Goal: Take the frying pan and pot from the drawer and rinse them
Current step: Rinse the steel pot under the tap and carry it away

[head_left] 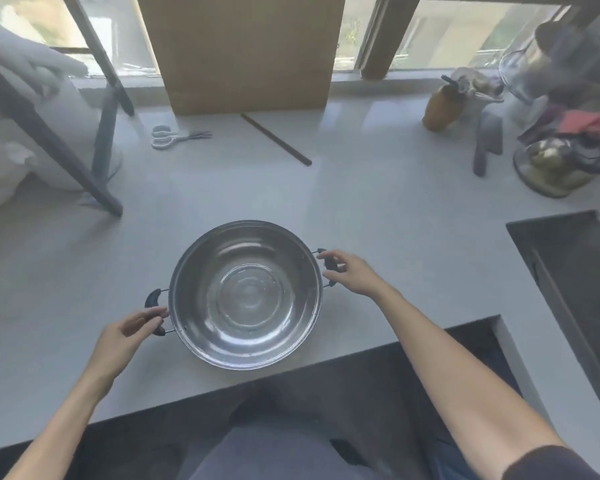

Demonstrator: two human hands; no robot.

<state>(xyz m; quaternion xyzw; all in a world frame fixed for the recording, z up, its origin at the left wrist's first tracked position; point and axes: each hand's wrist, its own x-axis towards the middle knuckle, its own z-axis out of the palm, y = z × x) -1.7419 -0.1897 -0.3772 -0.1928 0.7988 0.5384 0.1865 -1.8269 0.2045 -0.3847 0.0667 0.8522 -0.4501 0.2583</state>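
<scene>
On the grey tabletop (378,202), near its front edge, the steel pot (246,294) is set upright. Both forearms are stretched forward, one to each side. Its left black handle is pinched by the left hand (129,336); its right handle is gripped by the curled fingers of the right hand (352,271).

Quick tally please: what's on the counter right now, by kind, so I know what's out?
Steel pot, each black handle held by the left hand and right hand: 1
Scissors: 1
Cleaver: 1
Dark stick: 1
Amber bottle: 1
Glass jar: 1
Cardboard box: 1
Frying pan: 0 in view
Total: 7
</scene>
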